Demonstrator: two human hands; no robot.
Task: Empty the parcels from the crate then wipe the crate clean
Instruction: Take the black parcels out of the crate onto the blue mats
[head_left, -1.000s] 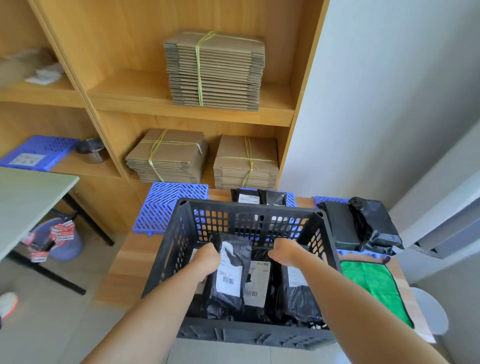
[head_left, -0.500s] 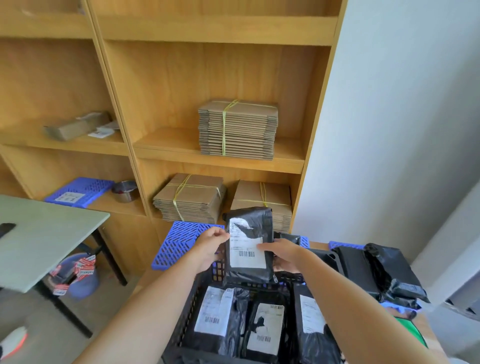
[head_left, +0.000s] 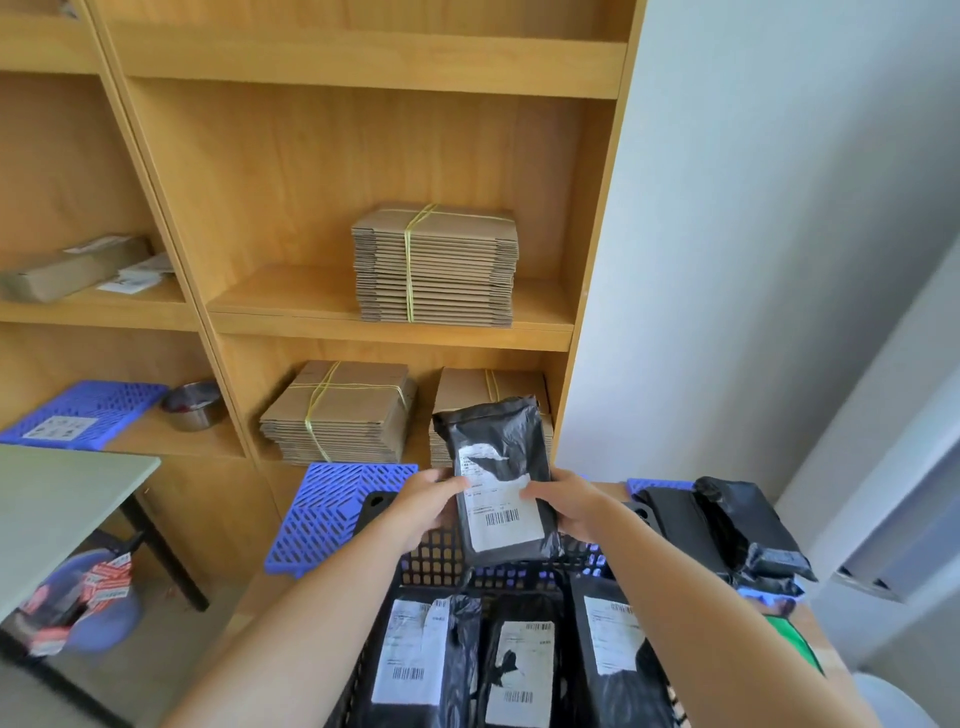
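Below the fingers, crate (head_left: 431, 564) holds three parcels (head_left: 519, 670) upright. Above its far wall, one parcel (head_left: 498, 457), inside the crate a second ago, now hangs lifted clear; left fingers (head_left: 447, 486) and right fingers (head_left: 540, 491) pinch its side edges. Emptying is under way; wiping must wait.

1 head view, facing forward and down, near crate (head_left: 441, 564)

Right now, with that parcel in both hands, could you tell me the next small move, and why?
Probably carry the held parcel rightward and set it on the pile of parcels beside the crate: the left hand and right hand grip it above the crate, where three more parcels lie.
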